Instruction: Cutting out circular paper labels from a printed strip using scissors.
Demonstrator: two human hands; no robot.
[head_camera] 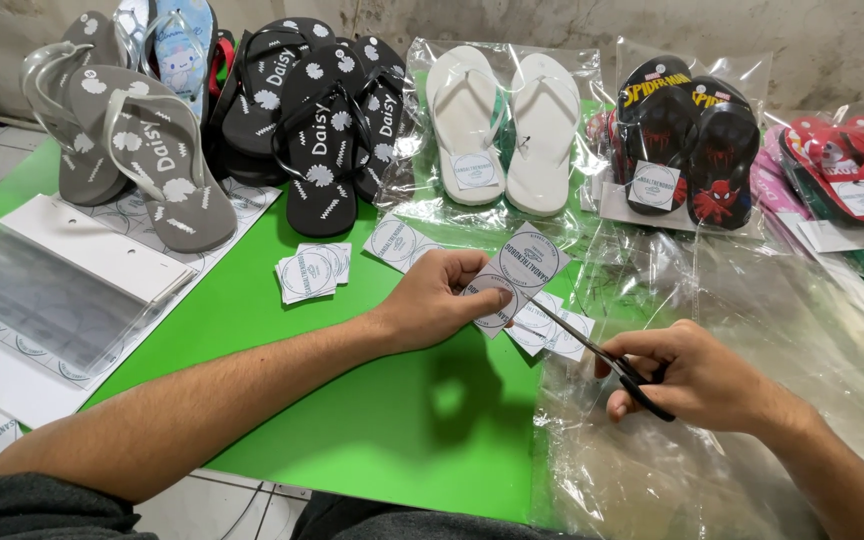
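My left hand (pixel 439 298) pinches a white paper strip of round printed labels (pixel 520 268) above the green table (pixel 372 420). My right hand (pixel 697 378) grips black-handled scissors (pixel 602 355), whose blades reach up and left to the strip's lower edge. Several cut label squares (pixel 550 332) lie on the table just under the strip. A small stack of cut labels (pixel 310 272) rests left of my left hand, and two more label squares (pixel 398 241) lie behind it.
Grey flip-flops (pixel 142 150) and black flip-flops (pixel 322 130) lie at the back left. Bagged white flip-flops (pixel 507 125), black-and-red ones (pixel 687 150) and red ones (pixel 852 170) line the back. Clear plastic bags (pixel 742 300) cover the right side. Label sheets with clear bags (pixel 52 290) sit at the left.
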